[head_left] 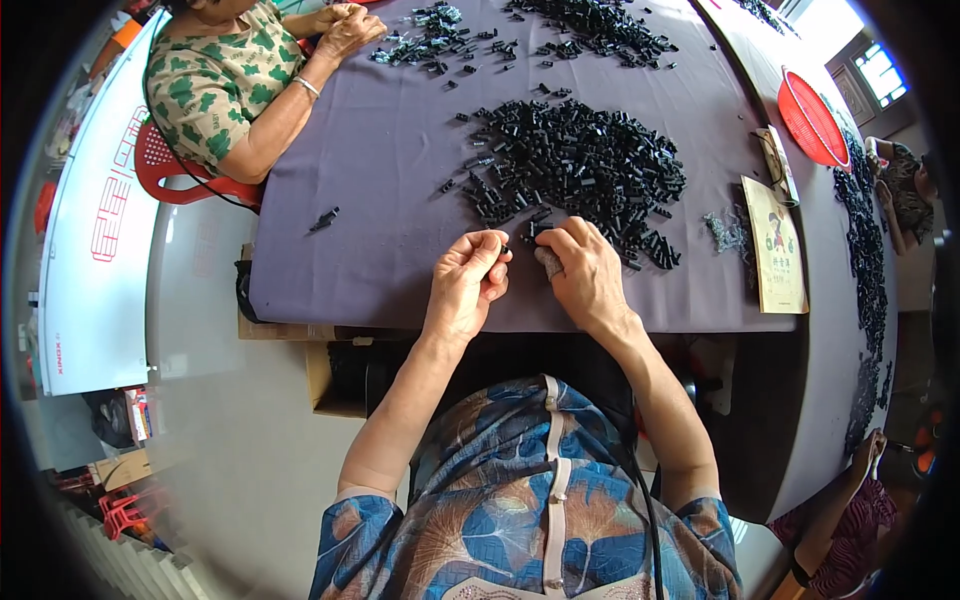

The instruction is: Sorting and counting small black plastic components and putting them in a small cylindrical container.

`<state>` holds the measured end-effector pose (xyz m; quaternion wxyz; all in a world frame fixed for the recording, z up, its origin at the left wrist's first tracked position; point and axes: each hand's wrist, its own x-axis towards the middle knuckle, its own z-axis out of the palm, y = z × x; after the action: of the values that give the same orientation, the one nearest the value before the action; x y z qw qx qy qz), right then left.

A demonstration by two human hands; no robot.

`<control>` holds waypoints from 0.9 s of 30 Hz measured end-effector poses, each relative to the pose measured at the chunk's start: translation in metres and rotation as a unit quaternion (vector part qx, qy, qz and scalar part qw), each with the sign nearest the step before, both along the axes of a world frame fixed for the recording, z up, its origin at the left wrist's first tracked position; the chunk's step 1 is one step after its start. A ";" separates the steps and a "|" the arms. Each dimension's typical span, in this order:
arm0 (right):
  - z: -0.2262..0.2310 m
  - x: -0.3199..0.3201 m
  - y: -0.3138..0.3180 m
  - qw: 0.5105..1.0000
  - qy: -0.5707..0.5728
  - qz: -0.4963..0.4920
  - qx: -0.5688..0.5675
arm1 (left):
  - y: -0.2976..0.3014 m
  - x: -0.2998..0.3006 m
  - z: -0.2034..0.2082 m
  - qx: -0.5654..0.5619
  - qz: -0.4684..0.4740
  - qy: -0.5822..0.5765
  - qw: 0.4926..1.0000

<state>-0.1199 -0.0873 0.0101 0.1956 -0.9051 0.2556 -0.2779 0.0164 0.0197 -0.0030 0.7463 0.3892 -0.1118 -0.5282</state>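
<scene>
A large heap of small black plastic parts [590, 155] lies on the table in front of me. My left hand [468, 285] is just off the near edge of the heap, thumb and forefinger pinching one small black plastic part [506, 250], mostly covered by the fingers. To its right, my right hand [588, 275] curls down at the heap's near edge, its fingertips closed on a black part among the loose ones. A grey wrap [548, 262] covers one of its fingers. The exact shape of the held parts is too small to tell.
A grey-purple cloth [370, 250] covers the table. A few black parts [324, 219] lie apart at left; more piles are at the back. A booklet [775, 245], grey scraps [727, 232] and a red basket [815, 118] are at right. A co-worker [225, 90] sits far left.
</scene>
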 end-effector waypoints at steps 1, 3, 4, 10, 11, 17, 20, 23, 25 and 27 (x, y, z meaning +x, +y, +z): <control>-0.001 0.001 -0.001 1.000 -0.003 -0.002 -0.016 | 0.000 -0.001 0.000 -0.001 0.000 0.000 1.000; -0.001 0.005 -0.004 0.999 -0.006 -0.002 -0.032 | 0.000 -0.002 0.000 0.003 0.003 0.009 1.000; -0.001 0.008 -0.005 1.000 -0.003 -0.009 -0.025 | 0.000 -0.002 0.000 0.003 0.004 0.008 1.000; 0.005 0.013 -0.001 0.999 -0.005 0.005 -0.042 | 0.001 -0.001 -0.001 0.004 0.018 0.019 1.000; 0.006 0.014 0.001 0.999 0.000 0.017 -0.048 | 0.000 -0.002 -0.001 0.001 0.022 0.017 1.000; -0.003 0.034 -0.017 0.996 -0.007 -0.007 -0.089 | 0.001 -0.004 0.000 0.004 0.026 0.018 0.999; 0.007 0.024 -0.029 0.997 -0.047 -0.021 -0.056 | -0.001 -0.002 -0.002 0.003 0.020 0.021 1.000; 0.021 0.000 -0.036 0.995 -0.089 -0.047 -0.027 | 0.001 -0.001 0.000 -0.006 0.013 0.016 1.000; 0.026 -0.019 -0.037 0.996 -0.069 -0.052 -0.003 | 0.001 0.000 -0.002 -0.014 0.009 0.005 1.000; 0.027 -0.032 -0.032 0.997 -0.062 -0.055 0.003 | 0.001 0.001 -0.004 -0.015 0.009 0.009 1.000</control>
<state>-0.1524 -0.1188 0.0369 0.1979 -0.8704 0.2928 -0.3427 0.0171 0.0206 -0.0066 0.7577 0.3740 -0.1096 -0.5234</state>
